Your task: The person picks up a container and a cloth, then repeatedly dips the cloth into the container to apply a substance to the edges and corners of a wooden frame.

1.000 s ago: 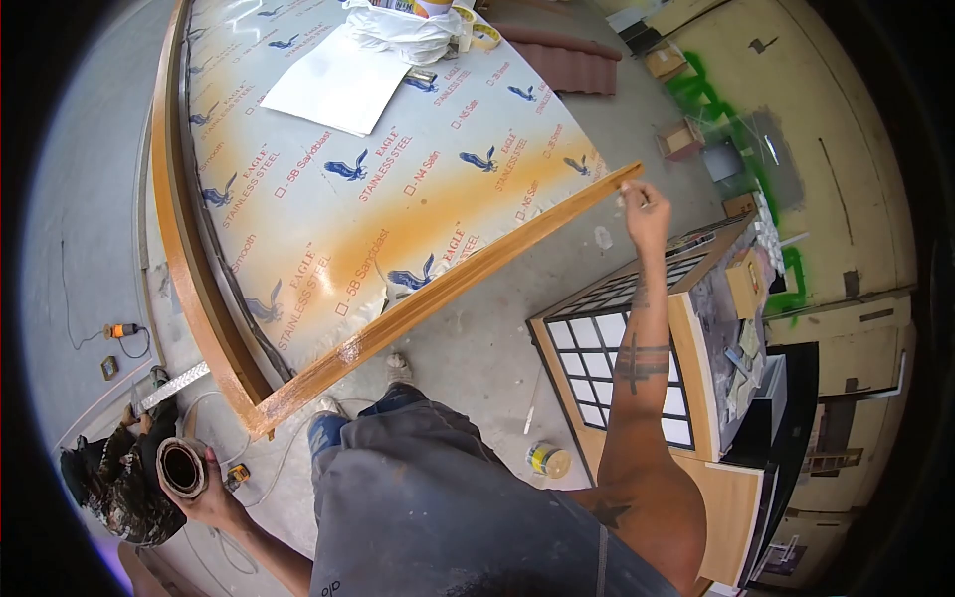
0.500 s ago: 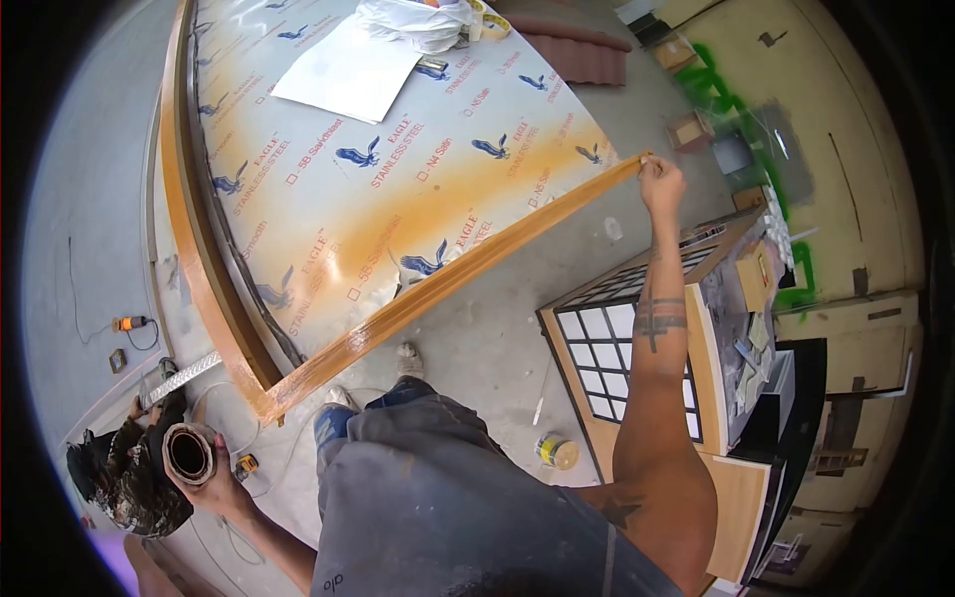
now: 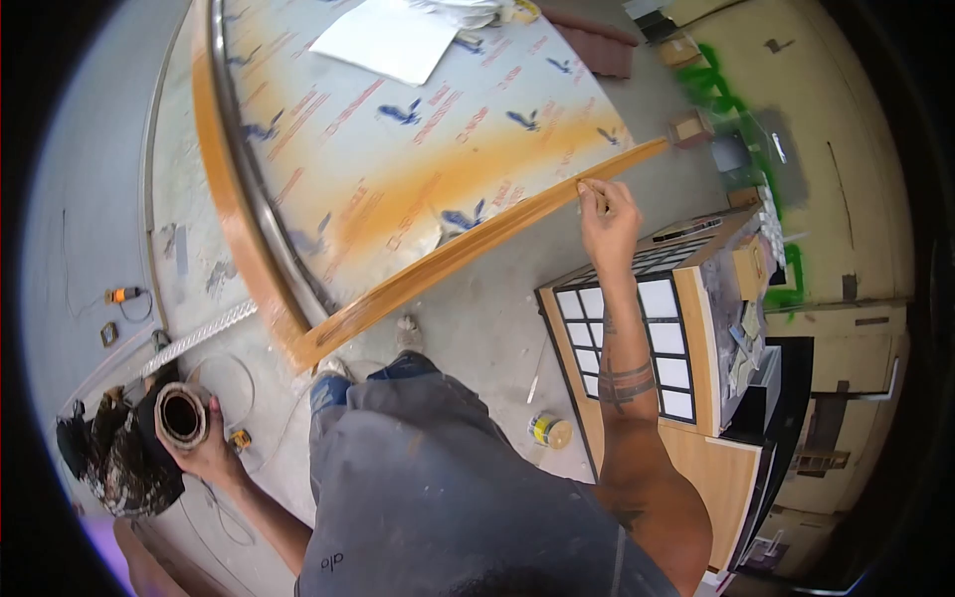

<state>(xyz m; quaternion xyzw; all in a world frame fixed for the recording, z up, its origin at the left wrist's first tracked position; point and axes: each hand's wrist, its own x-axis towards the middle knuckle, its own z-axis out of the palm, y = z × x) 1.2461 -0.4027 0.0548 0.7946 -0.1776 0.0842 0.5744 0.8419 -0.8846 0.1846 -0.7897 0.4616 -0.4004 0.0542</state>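
My left hand (image 3: 211, 456) is wrapped round an open can (image 3: 202, 436) with a crusted rim and dark contents, held low at the left. My right hand (image 3: 610, 221) is pinched against the near rail of a brown wooden frame (image 3: 468, 247), close to its right end. Whatever lies between those fingertips is too small to make out. The rail looks wet and glossy toward its left corner. Inside the frame lies a sheet covered in printed stainless-steel film (image 3: 348, 214), with orange-brown overspray across it.
White paper (image 3: 383, 40) and a crumpled plastic bag (image 3: 468, 10) lie on the sheet. A cabinet with a black grid front (image 3: 667, 343) stands at right, a yellow-labelled tub (image 3: 550, 430) beside it. Another person (image 3: 119, 458) crouches at lower left. Cables cross the floor.
My right hand has moved left along the rail from its right end. The can in my left hand has risen slightly. The view has shifted, so the frame sits further right.
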